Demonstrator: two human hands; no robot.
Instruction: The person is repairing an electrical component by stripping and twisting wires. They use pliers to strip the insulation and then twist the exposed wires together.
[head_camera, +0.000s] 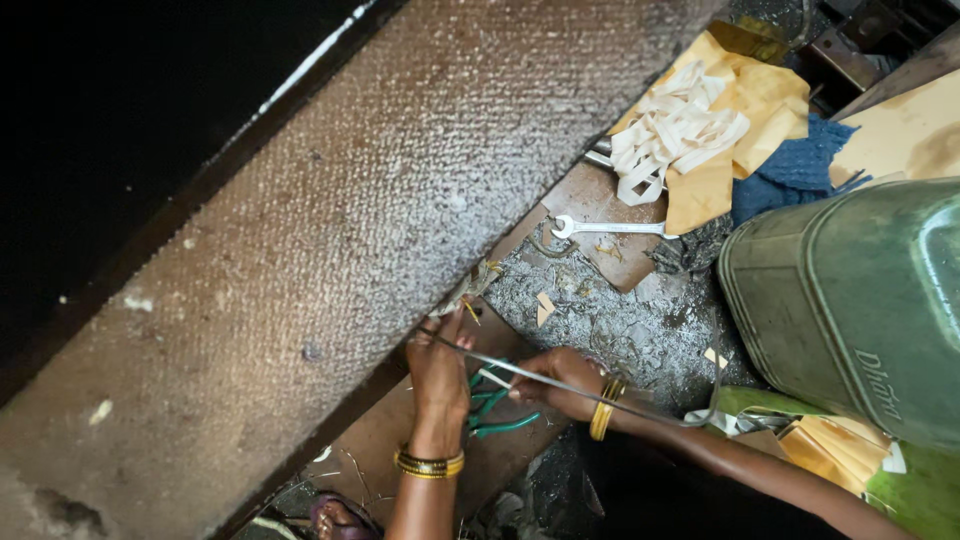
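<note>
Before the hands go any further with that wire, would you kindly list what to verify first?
1. Left hand grips wire: ok.
2. Right hand on wire: ok.
3. Green-handled pliers within reach, under the hands: ok.
4. Wire's far end free: cannot tell, it runs toward the green can.
5. Spanner clear of the wire: ok.

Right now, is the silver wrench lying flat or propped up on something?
Lying flat. The wrench rests lengthwise on the brown board, open jaw toward the rough slab, neither hand touching it.
</note>
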